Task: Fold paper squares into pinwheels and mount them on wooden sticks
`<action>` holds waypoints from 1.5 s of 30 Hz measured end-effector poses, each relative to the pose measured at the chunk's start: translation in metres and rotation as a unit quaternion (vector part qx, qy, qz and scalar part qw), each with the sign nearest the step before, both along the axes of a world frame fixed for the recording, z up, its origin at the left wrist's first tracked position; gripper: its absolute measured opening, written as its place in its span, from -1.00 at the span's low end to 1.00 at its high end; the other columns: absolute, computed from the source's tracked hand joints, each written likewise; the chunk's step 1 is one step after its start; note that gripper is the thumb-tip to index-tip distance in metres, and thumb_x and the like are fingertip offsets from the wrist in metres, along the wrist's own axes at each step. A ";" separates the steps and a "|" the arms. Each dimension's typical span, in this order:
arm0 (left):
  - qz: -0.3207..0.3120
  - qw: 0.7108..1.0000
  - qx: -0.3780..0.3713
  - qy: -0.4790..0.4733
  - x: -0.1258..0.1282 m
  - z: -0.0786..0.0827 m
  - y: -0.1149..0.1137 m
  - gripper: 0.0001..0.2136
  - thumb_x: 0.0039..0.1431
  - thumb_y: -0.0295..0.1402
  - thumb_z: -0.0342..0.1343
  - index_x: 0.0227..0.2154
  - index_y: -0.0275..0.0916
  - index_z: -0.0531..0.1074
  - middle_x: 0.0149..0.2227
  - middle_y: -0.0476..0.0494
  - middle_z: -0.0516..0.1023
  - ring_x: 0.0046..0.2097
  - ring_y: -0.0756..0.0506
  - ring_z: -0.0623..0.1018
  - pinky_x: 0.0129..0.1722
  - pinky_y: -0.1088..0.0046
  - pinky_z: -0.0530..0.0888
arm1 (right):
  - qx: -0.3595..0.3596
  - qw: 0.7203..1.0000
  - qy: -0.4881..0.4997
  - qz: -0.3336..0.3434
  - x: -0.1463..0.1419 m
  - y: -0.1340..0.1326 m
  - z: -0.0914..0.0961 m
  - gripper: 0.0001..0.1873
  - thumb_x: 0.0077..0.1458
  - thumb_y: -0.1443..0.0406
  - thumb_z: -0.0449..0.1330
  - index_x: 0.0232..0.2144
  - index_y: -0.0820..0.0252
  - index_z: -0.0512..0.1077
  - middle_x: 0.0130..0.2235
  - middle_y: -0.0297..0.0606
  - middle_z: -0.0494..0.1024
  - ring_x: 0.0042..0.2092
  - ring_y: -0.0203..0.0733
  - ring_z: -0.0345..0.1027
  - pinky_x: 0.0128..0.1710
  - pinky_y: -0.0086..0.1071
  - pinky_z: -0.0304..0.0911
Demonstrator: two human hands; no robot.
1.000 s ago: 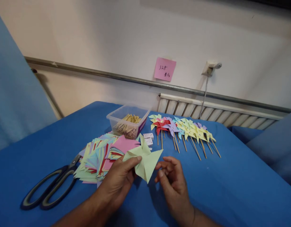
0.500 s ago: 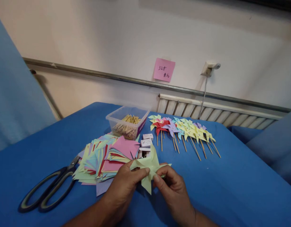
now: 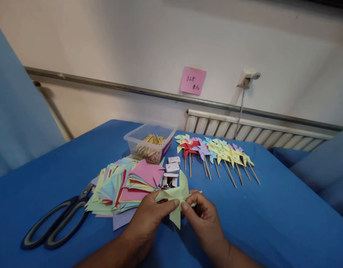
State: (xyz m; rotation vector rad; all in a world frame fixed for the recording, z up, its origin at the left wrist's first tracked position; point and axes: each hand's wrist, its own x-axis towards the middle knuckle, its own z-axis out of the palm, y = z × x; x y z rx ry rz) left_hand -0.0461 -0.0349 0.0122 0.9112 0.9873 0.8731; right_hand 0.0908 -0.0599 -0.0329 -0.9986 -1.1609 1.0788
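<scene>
A pale green paper pinwheel (image 3: 175,216) is held up between my two hands, its blades folded toward the middle. My left hand (image 3: 150,214) grips its left side, with the thumb pressed near the center. On the right side, my right hand (image 3: 203,216) pinches the paper with thumb and index finger close to the center. The fingers behind the paper are partly hidden. Just beyond the pinwheel stands an open small white box (image 3: 170,181) with dark metal pieces in it. Left of my hands lies a stack of colored paper squares (image 3: 127,186).
Black-handled scissors (image 3: 60,219) lie at the left on the blue tablecloth (image 3: 272,223). A clear plastic tub (image 3: 129,139) holds wooden sticks. Two small closed boxes (image 3: 172,168) sit near it. Several finished pinwheels on sticks (image 3: 221,152) lie at the back right.
My right thumb has moved up and inward to the pinwheel's center. The pinwheel has shifted slightly right, and more of the open white box shows behind it.
</scene>
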 end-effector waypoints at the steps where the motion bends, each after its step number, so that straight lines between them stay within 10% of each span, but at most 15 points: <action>1: -0.002 1.000 0.000 0.002 0.000 0.000 0.000 -0.71 -0.14 -0.31 0.24 -0.30 -0.32 0.51 -0.40 -0.12 0.59 -0.32 -0.14 0.52 -0.26 0.39 0.41 | 0.001 1.000 0.005 -0.001 0.000 0.000 0.001 -0.80 0.03 0.24 0.19 -0.55 0.19 0.31 -0.41 -0.34 0.29 -0.35 -0.28 0.17 -0.35 -0.44 0.13; 21: 0.017 1.000 -0.001 0.009 0.000 -0.005 0.002 -0.71 -0.16 -0.34 0.25 -0.30 -0.31 0.51 -0.42 -0.12 0.57 -0.36 -0.13 0.51 -0.30 0.39 0.41 | 0.003 0.999 0.034 0.004 -0.003 -0.002 0.002 -0.79 0.00 0.25 0.22 -0.58 0.19 0.32 -0.42 -0.33 0.35 -0.36 -0.27 0.23 -0.35 -0.41 0.17; 27: -0.005 1.000 0.010 0.015 -0.004 0.004 0.004 -0.73 -0.13 -0.40 0.17 -0.28 -0.35 0.50 -0.42 -0.15 0.56 -0.37 -0.11 0.49 -0.31 0.39 0.39 | -0.018 0.996 0.071 -0.048 0.006 0.001 0.005 -0.71 -0.03 0.22 0.25 -0.22 0.09 0.34 -0.23 -0.27 0.44 -0.20 -0.20 0.30 -0.20 -0.32 0.21; 36: -0.108 0.982 0.027 0.153 -0.008 0.003 0.006 -0.90 -0.23 -0.44 0.16 -0.55 -0.34 0.44 -0.61 0.02 0.42 -0.53 -0.01 0.37 -0.53 0.50 0.25 | -0.106 0.975 0.124 0.152 0.012 0.004 0.006 -0.58 -0.12 0.25 0.34 -0.19 0.18 0.33 -0.39 -0.32 0.51 -0.40 -0.27 0.38 -0.39 -0.41 0.24; 45: -0.079 0.992 0.022 0.098 -0.006 -0.007 0.008 -0.84 -0.13 -0.34 0.19 -0.47 -0.33 0.42 -0.49 -0.06 0.47 -0.46 -0.03 0.41 -0.44 0.48 0.28 | -0.103 0.980 0.156 0.074 0.007 0.008 -0.003 -0.64 -0.14 0.27 0.34 -0.28 0.19 0.33 -0.44 -0.38 0.52 -0.48 -0.35 0.33 -0.46 -0.48 0.23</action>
